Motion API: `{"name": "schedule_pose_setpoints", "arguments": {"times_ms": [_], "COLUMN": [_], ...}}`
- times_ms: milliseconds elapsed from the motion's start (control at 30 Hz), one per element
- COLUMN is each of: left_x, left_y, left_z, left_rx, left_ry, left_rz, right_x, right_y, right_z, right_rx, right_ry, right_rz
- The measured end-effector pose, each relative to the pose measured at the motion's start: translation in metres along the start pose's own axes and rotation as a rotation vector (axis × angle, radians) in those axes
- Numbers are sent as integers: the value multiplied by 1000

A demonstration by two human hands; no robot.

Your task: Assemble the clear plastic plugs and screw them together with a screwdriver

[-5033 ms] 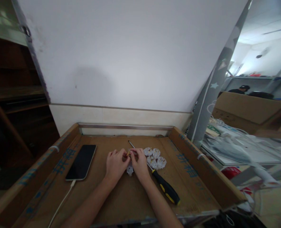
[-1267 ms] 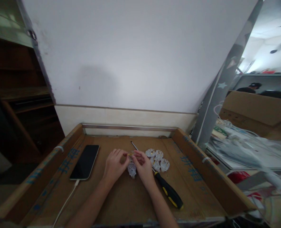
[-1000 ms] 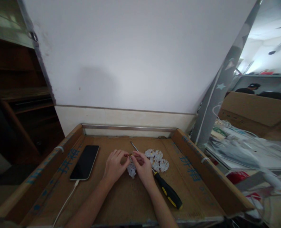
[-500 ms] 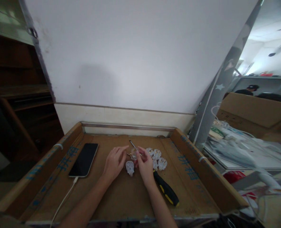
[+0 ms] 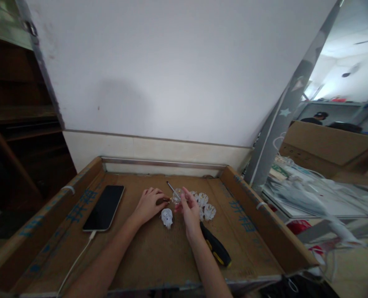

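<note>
My left hand (image 5: pixel 150 204) pinches a small brass-coloured metal piece (image 5: pixel 169 200) at its fingertips. Just to the right, the closed fingers of my right hand (image 5: pixel 187 211) hold a clear plastic part (image 5: pixel 177 196); its details are partly hidden. Between my wrists a whitish clear plastic piece (image 5: pixel 167 217) lies on the cardboard. A screwdriver (image 5: pixel 217 247) with a black and yellow handle lies beside my right forearm, its shaft passing beneath the right hand and its tip showing beyond. Several clear plastic parts with metal bits (image 5: pixel 208 211) sit right of that hand.
A black-screened phone (image 5: pixel 104 207) with a white charging cable (image 5: pixel 76 265) lies at the left. Raised cardboard walls (image 5: pixel 265 219) edge the work surface. Behind stands a white wall (image 5: pixel 171 82). To the right are a cardboard box (image 5: pixel 336 142), plastic bags and a person (image 5: pixel 316 118) farther off.
My left hand's fingers have curled in around the small brass piece. My right hand stays near the clear part, its fingers slightly shifted. The whole view has moved a little.
</note>
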State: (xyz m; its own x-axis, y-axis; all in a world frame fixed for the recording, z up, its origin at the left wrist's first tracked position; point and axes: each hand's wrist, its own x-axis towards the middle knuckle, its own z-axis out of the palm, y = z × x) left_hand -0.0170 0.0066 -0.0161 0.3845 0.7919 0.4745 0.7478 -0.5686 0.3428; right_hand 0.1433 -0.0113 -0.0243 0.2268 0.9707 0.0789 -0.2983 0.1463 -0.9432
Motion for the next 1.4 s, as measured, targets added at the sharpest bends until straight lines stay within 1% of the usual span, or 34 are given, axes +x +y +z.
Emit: {"name": "schedule_pose_setpoints", "arguments": {"times_ms": [200, 267, 333, 400, 500, 600, 667, 767, 967, 1067, 1200, 1300, 1400], "left_x": [3, 4, 4, 4, 3, 2, 1, -1, -6, -7, -8, -9, -9], "left_y": [5, 7, 8, 7, 6, 9, 14, 21, 28, 29, 31, 32, 31], "left_z": [0, -2, -5, -8, -10, -9, -8, -7, -11, -13, -15, -15, -14], "left_rx": [59, 54, 23, -27, -153, -310, -365, -361, -256, -231, -215, -148, -82], "left_ry": [-1, 12, 56, 127, 227, 301, 332, 322, 317, 314, 279, 247, 243], "left_rz": [60, 60, 14, -69, -158, -175, -179, -152, -62, -37, -2, 29, 49], "right_x": [-2, -3, -3, -3, -3, -5, -5, -4, -1, -2, -4, -5, -5], "right_y": [0, -1, -1, -1, -1, 1, 3, 7, 10, 8, 2, -2, -6], "right_z": [6, 8, 9, 9, 10, 11, 12, 12, 8, 8, 9, 10, 9], "right_rx": [-17, -17, -12, -3, 11, 17, 20, 29, 44, 51, 68, 87, 112], "right_ry": [8, 13, 10, 1, -23, -54, -70, -78, -79, -71, -54, -40, -24], "right_rz": [-30, -33, -28, -13, 20, 45, 60, 72, 76, 79, 87, 99, 116]}}
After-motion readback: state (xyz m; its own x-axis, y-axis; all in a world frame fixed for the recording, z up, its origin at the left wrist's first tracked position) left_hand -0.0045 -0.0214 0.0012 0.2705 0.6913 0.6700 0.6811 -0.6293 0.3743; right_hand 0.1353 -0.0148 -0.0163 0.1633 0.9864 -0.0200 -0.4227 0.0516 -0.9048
